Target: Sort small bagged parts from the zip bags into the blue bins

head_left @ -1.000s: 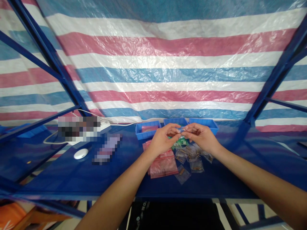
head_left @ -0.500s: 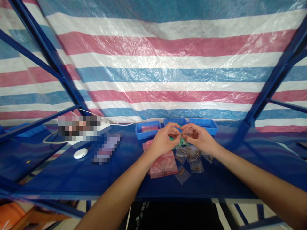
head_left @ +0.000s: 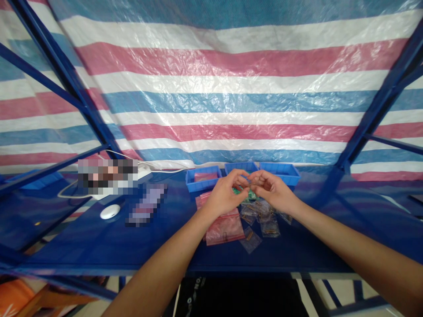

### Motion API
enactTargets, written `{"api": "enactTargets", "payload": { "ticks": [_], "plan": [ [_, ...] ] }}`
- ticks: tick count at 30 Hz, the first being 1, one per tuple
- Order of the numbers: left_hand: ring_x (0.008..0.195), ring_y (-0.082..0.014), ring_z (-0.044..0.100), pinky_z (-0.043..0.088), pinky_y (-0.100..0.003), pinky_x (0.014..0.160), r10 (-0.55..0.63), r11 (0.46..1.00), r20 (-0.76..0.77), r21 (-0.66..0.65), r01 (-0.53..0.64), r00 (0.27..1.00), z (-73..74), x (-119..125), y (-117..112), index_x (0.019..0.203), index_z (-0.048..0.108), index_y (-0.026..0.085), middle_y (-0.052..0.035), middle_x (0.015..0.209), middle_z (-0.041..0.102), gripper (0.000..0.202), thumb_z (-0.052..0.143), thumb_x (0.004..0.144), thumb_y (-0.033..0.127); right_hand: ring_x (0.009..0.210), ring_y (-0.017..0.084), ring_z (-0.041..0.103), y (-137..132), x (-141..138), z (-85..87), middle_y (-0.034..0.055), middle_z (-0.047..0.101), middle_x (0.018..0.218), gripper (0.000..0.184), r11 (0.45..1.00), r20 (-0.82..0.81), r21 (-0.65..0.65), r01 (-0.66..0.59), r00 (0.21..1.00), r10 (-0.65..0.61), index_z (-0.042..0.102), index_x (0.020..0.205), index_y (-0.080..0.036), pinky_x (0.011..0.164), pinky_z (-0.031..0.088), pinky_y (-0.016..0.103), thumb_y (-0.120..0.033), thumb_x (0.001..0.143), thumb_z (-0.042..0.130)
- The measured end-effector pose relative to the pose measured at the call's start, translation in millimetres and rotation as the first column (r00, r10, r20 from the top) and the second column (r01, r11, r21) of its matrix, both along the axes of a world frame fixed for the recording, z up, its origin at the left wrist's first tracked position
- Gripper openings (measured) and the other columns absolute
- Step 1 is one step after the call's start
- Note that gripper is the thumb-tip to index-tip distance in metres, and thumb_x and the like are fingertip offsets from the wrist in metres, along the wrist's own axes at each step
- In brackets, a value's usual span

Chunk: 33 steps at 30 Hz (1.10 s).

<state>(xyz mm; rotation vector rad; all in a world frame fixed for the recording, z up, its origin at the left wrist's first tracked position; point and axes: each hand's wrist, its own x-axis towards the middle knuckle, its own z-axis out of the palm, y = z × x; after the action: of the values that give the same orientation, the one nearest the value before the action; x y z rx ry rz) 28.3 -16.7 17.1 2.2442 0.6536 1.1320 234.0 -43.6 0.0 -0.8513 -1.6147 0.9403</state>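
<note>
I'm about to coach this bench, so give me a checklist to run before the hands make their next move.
1. Left hand and right hand have a secure grip: cannot tell; anything between them is too small to make out.
2. Flat pink translucent plastic bags lie on the blue table: ok.
3. Small clear plastic bags with brass-coloured pieces lie separately: not ok; several overlap.
4. Green pieces fully visible: not ok; the hands partly cover them.
5. White rounded object lies apart from the bags: ok.
</note>
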Motion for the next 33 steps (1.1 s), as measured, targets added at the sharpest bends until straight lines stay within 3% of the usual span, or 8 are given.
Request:
{"api": "enactTargets", "payload": {
  "ticks": [7,13,18,28,33],
  "plan": [
    [0.088,-0.0177,0.075,0.057,-0.03,0.083,0.035,0.999,-0.014,-0.004,-0.035,0.999,1.4,-1.7,1.5,0.126,0.063,0.022,-0.0024,0.1,0.08,0.035,0.067,0.092,0.019,0.083,0.02,0.069,3.5,1.2,-2.4,0.0027,0.072,0.095,0.036,1.0,-0.053,-0.026,-0.006,0.999,0.004,0.063,0.107,-0.027,0.077,0.057,0.035,-0.049,0.085,0.08],
    [0.094,-0.0199,0.077,0.059,-0.031,0.082,0.096,0.995,-0.011,0.005,-0.096,0.995,6.6,-0.1,-0.3,0.117,0.069,0.021,-0.0051,0.107,0.081,0.025,0.066,0.093,0.022,0.089,0.021,0.071,7.6,4.0,-5.8,0.0029,0.074,0.096,0.036,0.999,-0.065,-0.032,-0.005,0.998,0.003,0.065,0.107,-0.028,0.084,0.059,0.037,-0.047,0.083,0.083],
    [0.088,-0.0182,0.076,0.059,-0.031,0.081,0.093,0.996,-0.006,0.012,-0.093,0.996,3.8,-1.7,2.5,0.118,0.067,0.021,-0.0039,0.102,0.081,0.026,0.067,0.092,0.022,0.093,0.021,0.071,8.6,5.3,-6.6,0.0033,0.074,0.098,0.037,0.999,-0.07,-0.021,0.025,0.997,-0.027,0.067,0.106,-0.026,0.09,0.059,0.038,-0.047,0.082,0.085],
    [0.083,-0.0171,0.074,0.058,-0.03,0.08,0.033,0.999,-0.009,-0.028,-0.033,0.999,0.6,0.2,2.8,0.119,0.064,0.021,-0.0026,0.096,0.079,0.034,0.069,0.086,0.016,0.085,0.02,0.069,4.2,3.9,-2.7,0.0019,0.072,0.089,0.032,0.999,-0.056,0.017,0.04,0.998,-0.039,0.069,0.104,-0.026,0.081,0.058,0.036,-0.047,0.084,0.083],
    [0.081,-0.0165,0.073,0.058,-0.03,0.078,0.048,0.998,0.027,-0.043,-0.047,0.998,-3.0,1.2,5.2,0.118,0.061,0.021,-0.0024,0.094,0.077,0.035,0.069,0.084,0.016,0.091,0.021,0.069,2.8,0.7,-3.2,0.0032,0.072,0.097,0.037,0.999,-0.049,0.036,0.038,0.998,-0.036,0.068,0.109,-0.028,0.085,0.059,0.037,-0.049,0.083,0.084]
  ]
}}
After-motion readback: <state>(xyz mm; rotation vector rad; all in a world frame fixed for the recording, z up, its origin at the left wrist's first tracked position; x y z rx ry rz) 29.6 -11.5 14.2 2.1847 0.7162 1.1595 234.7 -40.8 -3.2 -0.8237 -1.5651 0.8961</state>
